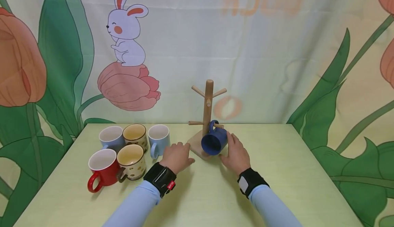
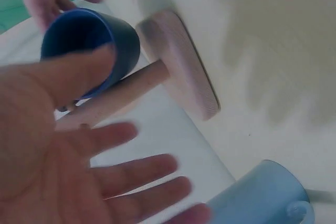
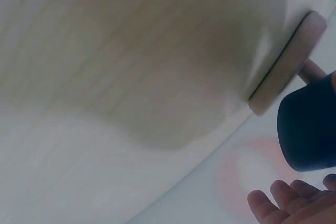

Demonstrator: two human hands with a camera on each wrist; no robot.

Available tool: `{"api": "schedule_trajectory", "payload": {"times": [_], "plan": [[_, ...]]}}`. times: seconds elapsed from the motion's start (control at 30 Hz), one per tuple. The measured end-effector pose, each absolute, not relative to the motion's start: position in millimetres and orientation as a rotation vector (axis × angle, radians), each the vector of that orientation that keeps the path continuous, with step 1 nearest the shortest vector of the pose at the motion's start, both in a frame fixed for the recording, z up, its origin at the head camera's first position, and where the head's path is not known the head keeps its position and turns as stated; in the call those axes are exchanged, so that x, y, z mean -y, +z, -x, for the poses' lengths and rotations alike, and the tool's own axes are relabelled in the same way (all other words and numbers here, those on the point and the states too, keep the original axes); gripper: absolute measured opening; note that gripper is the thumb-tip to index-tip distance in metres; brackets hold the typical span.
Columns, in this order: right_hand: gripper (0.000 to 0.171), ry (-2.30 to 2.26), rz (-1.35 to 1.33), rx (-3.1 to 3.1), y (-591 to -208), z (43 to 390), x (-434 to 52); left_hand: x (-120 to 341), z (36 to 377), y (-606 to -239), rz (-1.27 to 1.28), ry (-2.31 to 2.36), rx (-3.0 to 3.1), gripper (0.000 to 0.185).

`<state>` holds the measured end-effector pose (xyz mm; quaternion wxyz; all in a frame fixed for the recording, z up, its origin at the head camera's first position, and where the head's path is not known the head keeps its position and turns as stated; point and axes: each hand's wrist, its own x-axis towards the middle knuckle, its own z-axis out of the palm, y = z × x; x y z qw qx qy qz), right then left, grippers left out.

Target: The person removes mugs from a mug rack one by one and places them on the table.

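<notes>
A dark blue mug [image 1: 219,138] hangs by its handle from a lower right peg of a wooden mug tree [image 1: 207,112], its mouth tipped toward me. Just right of the mug is my right hand [image 1: 236,153]; in the right wrist view its fingers [image 3: 286,195] are extended beside the mug [image 3: 307,124] with a gap between. My left hand [image 1: 176,158] hovers left of the tree's base, near a light blue mug [image 1: 160,138]. In the left wrist view its fingers [image 2: 142,174] are spread and nothing is held.
On the table's left stand a red mug [image 1: 108,172], two yellow patterned mugs, the nearer one [image 1: 135,165] overlapping the other [image 1: 140,141], and another light blue mug [image 1: 115,141]. A printed curtain [image 1: 184,49] hangs behind the table. The tree's other pegs are bare.
</notes>
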<state>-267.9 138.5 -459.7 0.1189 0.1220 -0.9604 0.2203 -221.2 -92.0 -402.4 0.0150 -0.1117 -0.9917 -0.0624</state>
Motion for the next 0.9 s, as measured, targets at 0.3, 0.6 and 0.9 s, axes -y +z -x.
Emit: {"api": "schedule_trajectory", "payload": {"times": [0.3,0.6,0.9], "plan": [[0.114,0.609,-0.472,2.638,-474.3,276.3,-128.9,96.1,204.6,-409.0,0.362,-0.237,3.187,0.050],[0.110,0.565,-0.544,2.522,-481.2,284.8,-123.6,103.7,200.6,-419.0,0.380,-0.274,3.118,0.049],[0.100,0.455,-0.674,2.477,-477.5,286.9,-124.5,106.5,197.9,-421.2,0.354,-0.314,3.150,0.051]]}}
